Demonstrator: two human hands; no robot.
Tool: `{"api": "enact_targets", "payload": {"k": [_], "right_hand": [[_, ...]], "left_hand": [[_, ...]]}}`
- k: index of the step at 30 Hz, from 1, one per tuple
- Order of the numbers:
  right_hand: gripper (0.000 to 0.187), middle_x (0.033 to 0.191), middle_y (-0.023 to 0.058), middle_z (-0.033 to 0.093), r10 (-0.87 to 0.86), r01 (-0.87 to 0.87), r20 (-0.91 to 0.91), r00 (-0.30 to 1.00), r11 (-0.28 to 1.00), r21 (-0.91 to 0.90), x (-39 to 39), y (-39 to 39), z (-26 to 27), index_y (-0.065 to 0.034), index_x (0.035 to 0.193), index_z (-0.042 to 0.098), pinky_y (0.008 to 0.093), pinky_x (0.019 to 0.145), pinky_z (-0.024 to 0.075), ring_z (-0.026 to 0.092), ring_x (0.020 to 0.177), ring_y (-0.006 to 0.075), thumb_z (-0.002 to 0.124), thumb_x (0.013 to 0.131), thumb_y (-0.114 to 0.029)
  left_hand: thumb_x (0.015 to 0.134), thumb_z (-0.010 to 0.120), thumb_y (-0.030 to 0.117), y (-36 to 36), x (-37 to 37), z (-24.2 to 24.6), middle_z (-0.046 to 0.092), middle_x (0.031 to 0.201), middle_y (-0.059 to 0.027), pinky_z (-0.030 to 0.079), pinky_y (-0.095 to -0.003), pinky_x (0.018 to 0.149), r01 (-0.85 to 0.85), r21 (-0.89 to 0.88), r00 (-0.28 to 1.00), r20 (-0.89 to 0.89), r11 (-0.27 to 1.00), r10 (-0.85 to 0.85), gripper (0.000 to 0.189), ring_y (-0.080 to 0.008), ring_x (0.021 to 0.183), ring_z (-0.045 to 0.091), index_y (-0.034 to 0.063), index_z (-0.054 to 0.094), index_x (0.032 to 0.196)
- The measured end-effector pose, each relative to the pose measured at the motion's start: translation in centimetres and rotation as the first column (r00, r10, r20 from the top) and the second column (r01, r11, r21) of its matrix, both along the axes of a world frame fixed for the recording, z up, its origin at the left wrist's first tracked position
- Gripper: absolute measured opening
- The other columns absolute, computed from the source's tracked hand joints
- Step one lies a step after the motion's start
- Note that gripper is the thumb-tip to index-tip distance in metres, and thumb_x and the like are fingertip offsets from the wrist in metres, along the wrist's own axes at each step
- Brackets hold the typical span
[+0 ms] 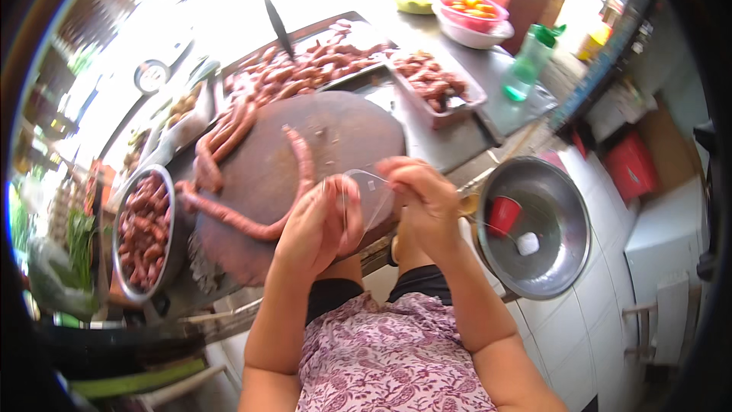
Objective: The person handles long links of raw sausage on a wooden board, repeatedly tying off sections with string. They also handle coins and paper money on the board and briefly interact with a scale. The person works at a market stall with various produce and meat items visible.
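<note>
A thin pale string [374, 218] runs between my two hands in a loose loop. My left hand [329, 217] pinches it near the end of a long raw sausage [240, 223], which curves over a round wooden chopping board [349, 126]. My right hand [420, 197], slightly blurred, has its fingers closed on the string to the right, above the board's edge. More linked sausages [229, 137] lie at the board's left side and lead towards a metal tray [366, 77] heaped with sausages. Whether my left fingers also touch the sausage is hidden.
A metal bowl of meat [143, 234] stands left. Behind the board are a dark handle [278, 28] standing in the tray and a white tub of meat [437, 120]. A green bottle [529, 66] stands back right; a metal basin [563, 274] with a red cup [504, 216] sits right.
</note>
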State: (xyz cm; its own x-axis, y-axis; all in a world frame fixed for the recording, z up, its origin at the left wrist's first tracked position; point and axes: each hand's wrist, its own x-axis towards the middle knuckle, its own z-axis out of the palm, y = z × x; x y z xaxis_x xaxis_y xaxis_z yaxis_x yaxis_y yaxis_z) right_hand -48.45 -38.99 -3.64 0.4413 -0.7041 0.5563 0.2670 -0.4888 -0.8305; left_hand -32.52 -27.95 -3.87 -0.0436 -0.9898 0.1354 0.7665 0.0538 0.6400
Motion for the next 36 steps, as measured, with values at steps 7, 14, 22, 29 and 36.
{"api": "enact_targets", "payload": {"k": [7, 14, 22, 29, 36], "right_hand": [[0.006, 0.085, 0.0123, 0.065, -0.005, -0.019, -0.149, 0.989, 0.987, -0.16, 1.0, 0.8, -2.0, -0.009, 0.089, 0.062, 0.0425, 0.067, 0.0516, 0.065, 0.078, 0.0349, 0.063, 0.083, -0.007], [0.011, 0.081, 0.0062, 0.068, 0.334, -0.324, 0.021, 0.942, 0.895, 0.306, 0.3, 2.1, 0.8, -0.0008, 0.083, 0.062, 0.0252, 0.064, 0.0514, 0.066, 0.074, 0.0135, 0.073, 0.081, -0.002], [0.011, 0.076, 0.0014, 0.066, 0.521, -0.308, -0.055, 0.852, 0.582, 0.752, 0.0, 0.2, -0.3, 0.0003, 0.093, 0.068, 0.0209, 0.058, 0.0465, 0.059, 0.066, 0.006, 0.073, 0.085, -0.006], [0.014, 0.084, 0.0109, 0.068, 0.136, -0.156, -0.137, 0.981, 0.976, -0.153, -0.7, 2.6, -0.5, 0.0012, 0.101, 0.065, 0.0269, 0.063, 0.0513, 0.068, 0.073, 0.0161, 0.068, 0.088, -0.005], [0.008, 0.087, 0.0138, 0.065, -0.012, 0.037, -0.563, 0.826, 0.999, 0.032, 0.5, 2.1, -0.4, 0.0, 0.092, 0.062, 0.0319, 0.063, 0.049, 0.064, 0.073, 0.0212, 0.062, 0.092, -0.008]], "left_hand": [[0.096, 0.056, 0.016, -0.8, -1.9, -0.1, 0.063, 0.107, -0.0157, 0.049, -0.0273, 0.075, -0.482, -0.063, 0.136, 0.98, 0.874, 0.145, 0.025, -0.0187, 0.095, 0.061, -0.0069, 0.063, 0.104], [0.093, 0.056, 0.015, 0.7, -2.7, 0.7, 0.066, 0.091, -0.0184, 0.05, -0.035, 0.075, -0.369, -0.498, -0.088, 0.859, 0.785, 0.504, 0.032, -0.0266, 0.085, 0.066, -0.0072, 0.063, 0.115], [0.08, 0.064, -0.002, 0.3, -3.6, 1.8, 0.067, 0.1, -0.0191, 0.051, -0.0362, 0.085, -0.446, -0.669, -0.122, 0.704, 0.595, 0.7, 0.013, -0.0285, 0.095, 0.066, -0.004, 0.066, 0.093], [0.082, 0.069, 0.002, 1.1, -3.0, 0.5, 0.057, 0.129, -0.0178, 0.041, -0.0371, 0.103, -0.471, 0.13, 0.84, 0.367, 0.872, 0.399, 0.005, -0.0231, 0.122, 0.053, 0.0032, 0.066, 0.086], [0.091, 0.065, 0.025, 1.3, -3.9, 1.1, 0.031, 0.15, -0.0312, 0.033, -0.0428, 0.11, -0.415, -0.602, -0.119, 0.779, 0.682, 0.615, 0.042, -0.0425, 0.142, 0.031, -0.0007, 0.063, 0.125]]}}
